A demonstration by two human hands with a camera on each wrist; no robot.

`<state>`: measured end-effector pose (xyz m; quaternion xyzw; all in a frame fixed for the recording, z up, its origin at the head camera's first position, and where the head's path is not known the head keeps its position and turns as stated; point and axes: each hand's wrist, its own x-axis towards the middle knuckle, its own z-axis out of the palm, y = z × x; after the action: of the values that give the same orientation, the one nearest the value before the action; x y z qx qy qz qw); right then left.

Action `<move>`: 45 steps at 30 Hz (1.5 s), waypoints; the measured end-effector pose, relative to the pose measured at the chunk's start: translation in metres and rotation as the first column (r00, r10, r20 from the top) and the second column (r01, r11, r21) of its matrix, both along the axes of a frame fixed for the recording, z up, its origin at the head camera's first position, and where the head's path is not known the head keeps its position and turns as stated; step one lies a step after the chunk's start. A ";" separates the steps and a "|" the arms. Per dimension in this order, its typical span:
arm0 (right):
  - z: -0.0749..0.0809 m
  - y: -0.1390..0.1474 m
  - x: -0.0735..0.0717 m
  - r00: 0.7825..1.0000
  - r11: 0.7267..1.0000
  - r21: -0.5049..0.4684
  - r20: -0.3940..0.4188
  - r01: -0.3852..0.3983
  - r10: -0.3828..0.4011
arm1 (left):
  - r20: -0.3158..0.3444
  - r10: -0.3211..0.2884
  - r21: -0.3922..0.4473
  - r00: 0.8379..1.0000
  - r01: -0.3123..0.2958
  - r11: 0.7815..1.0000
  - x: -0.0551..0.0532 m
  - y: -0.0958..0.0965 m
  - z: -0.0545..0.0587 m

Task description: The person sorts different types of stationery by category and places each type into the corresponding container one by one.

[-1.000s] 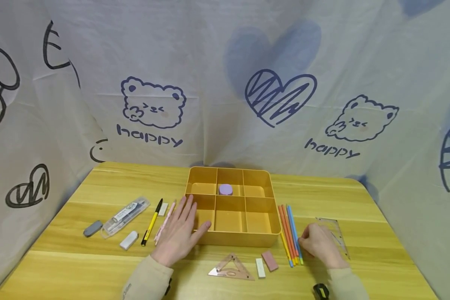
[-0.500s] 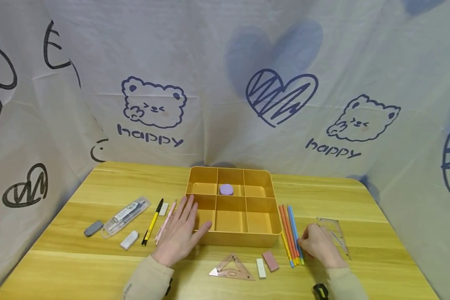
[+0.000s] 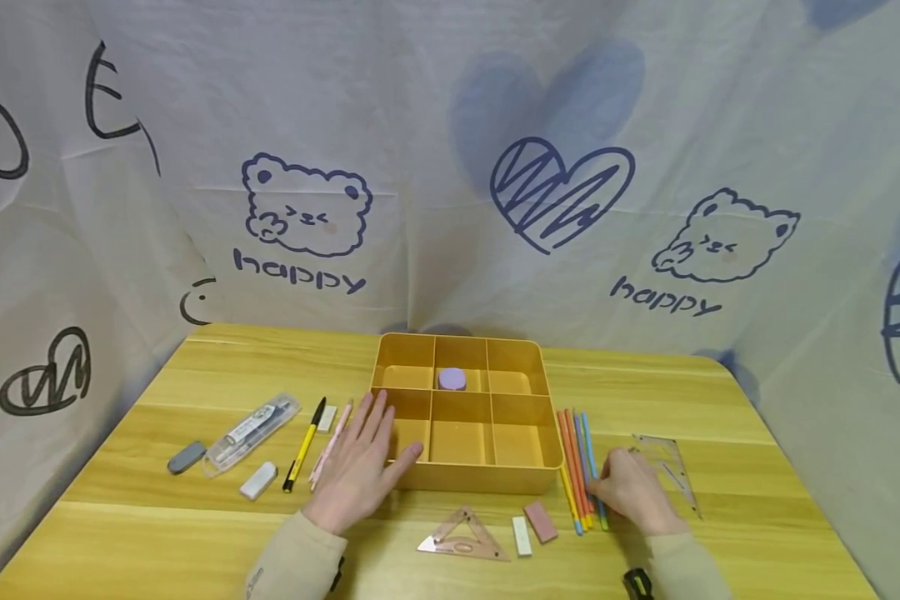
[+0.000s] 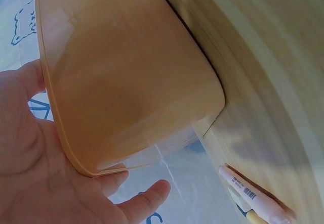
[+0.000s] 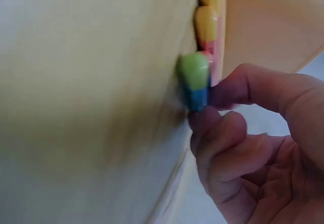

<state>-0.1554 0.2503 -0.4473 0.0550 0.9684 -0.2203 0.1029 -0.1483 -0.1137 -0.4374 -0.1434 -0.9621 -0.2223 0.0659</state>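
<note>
We see the right hand (image 3: 633, 492) pinching a slim light-blue pencil with a green end (image 3: 592, 457) between thumb and forefinger, just right of the yellow-orange plastic box (image 3: 468, 477). The left hand (image 3: 360, 467) grips nothing; its straight fingers rest on the box's front left corner.

Close against the pinched pencil lie a purple pencil (image 3: 581, 442), two orange pencils (image 3: 567, 446) and a yellow pencil with a blue end (image 3: 570, 496), so we count five. Compared with half a second ago, the right hand sits slightly further left, and the purple shaft now shows distinctly; the left hand and box look unmoved.

The box has six compartments, with one lilac rounded block (image 3: 452, 379) in the back middle one. A clear triangular ruler (image 3: 675, 467) is partly blocked by the right hand, and a pale pink pen (image 3: 339, 429) by the left. Further out we count one pink transparent triangle (image 3: 483, 542), three white erasers (image 3: 521, 536), one dusty-pink eraser (image 3: 541, 522), one grey eraser (image 3: 187, 457), one yellow-and-black pen (image 3: 305, 446) and one clear plastic case (image 3: 270, 419)
</note>
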 end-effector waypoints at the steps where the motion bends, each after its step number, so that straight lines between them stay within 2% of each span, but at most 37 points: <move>1: 0.000 0.000 0.000 1.000 1.000 -0.007 -0.004 0.002 -0.002 | 0.001 0.000 0.001 1.000 0.000 1.000 0.000 0.000 0.000; 8: 0.001 0.000 0.003 0.994 0.997 -0.076 -0.103 0.022 -0.030 | 0.008 -0.008 0.006 1.000 0.008 1.000 0.001 0.000 0.002; 15: 0.007 -0.001 0.007 0.970 0.997 -0.073 -0.240 0.023 -0.040 | 0.005 -0.004 0.010 1.000 0.004 1.000 0.001 0.000 0.001; 20: 0.009 -0.004 0.009 0.953 0.994 -0.107 -0.300 0.016 -0.048 | 0.005 -0.002 0.009 1.000 0.002 1.000 0.001 0.000 0.000; 24: 0.011 -0.007 0.010 0.934 0.986 -0.165 -0.349 0.018 -0.075 | 0.004 -0.001 0.009 1.000 0.001 1.000 0.000 0.000 -0.001; 28: 0.010 -0.011 0.012 0.901 0.977 -0.213 -0.423 0.004 -0.096 | 0.010 0.001 0.010 1.000 -0.001 1.000 0.000 0.000 -0.001; 30: 0.009 -0.012 0.012 0.872 0.974 -0.225 -0.481 -0.019 -0.094 | 0.012 0.001 0.009 1.000 -0.001 1.000 0.000 0.000 -0.001; 32: 0.006 -0.014 0.012 0.829 0.971 -0.232 -0.552 -0.052 -0.088 | 0.011 0.002 0.009 1.000 -0.002 1.000 0.000 0.000 0.000; 36: -0.001 -0.015 0.010 0.708 0.955 -0.256 -0.702 -0.150 -0.077 | 0.013 0.002 0.008 1.000 -0.002 1.000 0.001 0.000 0.001; 39: -0.004 -0.016 0.008 0.618 0.935 -0.271 -0.783 -0.230 -0.076 | 0.014 0.000 0.011 1.000 0.000 1.000 0.001 0.000 0.002; 42: -0.004 -0.018 0.006 0.553 0.926 -0.265 -0.830 -0.270 -0.076 | 0.014 -0.002 0.006 1.000 0.002 1.000 0.002 0.001 0.003; 45: -0.004 -0.019 0.005 0.505 0.928 -0.240 -0.860 -0.286 -0.066 | 0.018 -0.003 0.007 1.000 0.003 1.000 0.001 0.001 0.003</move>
<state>-0.1502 0.2311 -0.4514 -0.1431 0.8371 -0.3807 -0.3660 -0.1470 -0.1131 -0.4341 -0.1425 -0.9617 -0.2272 0.0575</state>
